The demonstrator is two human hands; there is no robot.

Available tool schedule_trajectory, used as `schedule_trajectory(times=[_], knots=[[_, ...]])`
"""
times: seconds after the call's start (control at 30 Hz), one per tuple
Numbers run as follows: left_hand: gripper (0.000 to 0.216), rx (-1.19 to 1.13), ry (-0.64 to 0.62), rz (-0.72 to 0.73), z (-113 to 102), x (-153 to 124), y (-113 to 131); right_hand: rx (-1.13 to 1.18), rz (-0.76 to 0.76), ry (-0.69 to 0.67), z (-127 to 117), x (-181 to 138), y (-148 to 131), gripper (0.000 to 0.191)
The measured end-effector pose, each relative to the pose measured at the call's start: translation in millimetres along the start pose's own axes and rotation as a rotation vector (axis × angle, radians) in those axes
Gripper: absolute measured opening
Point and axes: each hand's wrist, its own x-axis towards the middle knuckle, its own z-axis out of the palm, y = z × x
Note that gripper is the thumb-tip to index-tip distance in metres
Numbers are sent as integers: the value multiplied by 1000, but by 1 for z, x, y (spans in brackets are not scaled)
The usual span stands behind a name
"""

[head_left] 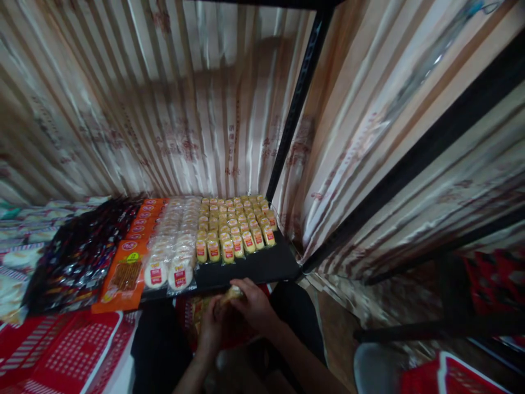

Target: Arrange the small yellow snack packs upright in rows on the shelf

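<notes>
With yellow packets (233, 230) already lined up on the black shelf (258, 267), our left hand (211, 323) and right hand (255, 307) gripped another packet (232, 294), more packets (197, 311) remaining below.

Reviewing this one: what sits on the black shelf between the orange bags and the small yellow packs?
Round white packs in clear wrappers, between orange bags and small yellow packs; the head view shows this.

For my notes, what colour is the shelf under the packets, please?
The shelf is black, clearest in the head view.
</notes>
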Motion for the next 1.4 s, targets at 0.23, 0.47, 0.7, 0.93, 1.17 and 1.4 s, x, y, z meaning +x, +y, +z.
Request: schedule_trajectory(times=[0.23,0.47,0.7,0.93,1.17,1.4], knots=[[36,258,310,198,-20,13,44,-188,-110,89,1,49,-52,33],[38,222,377,295,-13,32,39,-353,-93,77,5,80,-64,31],[36,261,368,354,-6,52,28,-394,-96,123,14,98,-54,34],[35,254,314,342,-5,56,27,-249,-129,252,25,91,-45,40],[34,311,298,511,-6,59,25,-134,-208,332,39,75,-27,43],[33,404,328,551,-18,44,26,-113,-216,462,33,47,-29,32]])
